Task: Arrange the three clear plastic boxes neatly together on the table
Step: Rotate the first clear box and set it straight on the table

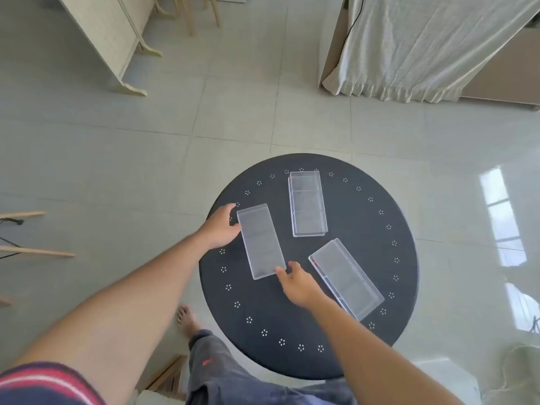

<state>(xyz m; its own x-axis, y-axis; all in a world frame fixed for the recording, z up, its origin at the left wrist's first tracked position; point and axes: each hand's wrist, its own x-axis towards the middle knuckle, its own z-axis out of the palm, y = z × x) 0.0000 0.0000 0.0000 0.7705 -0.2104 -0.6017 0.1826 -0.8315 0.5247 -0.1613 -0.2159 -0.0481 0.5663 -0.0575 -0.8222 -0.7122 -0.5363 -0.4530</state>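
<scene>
Three clear plastic boxes lie apart on a round black table (365, 229). The left box (261, 241) is tilted slightly, and both hands touch it. My left hand (220, 226) presses against its far left side with the fingers spread. At its near right corner sit the fingertips of my right hand (298, 283). A second box (307, 203) lies upright near the table's far edge. The third box (346, 279) lies diagonally at the right, partly behind my right forearm.
The table has a ring of small white dot patterns near its rim and stands on a glossy tiled floor. A bed with a hanging sheet (423, 45) is at the far right. Pale wooden furniture (111, 39) stands far left. My bare foot (187, 320) is beside the table.
</scene>
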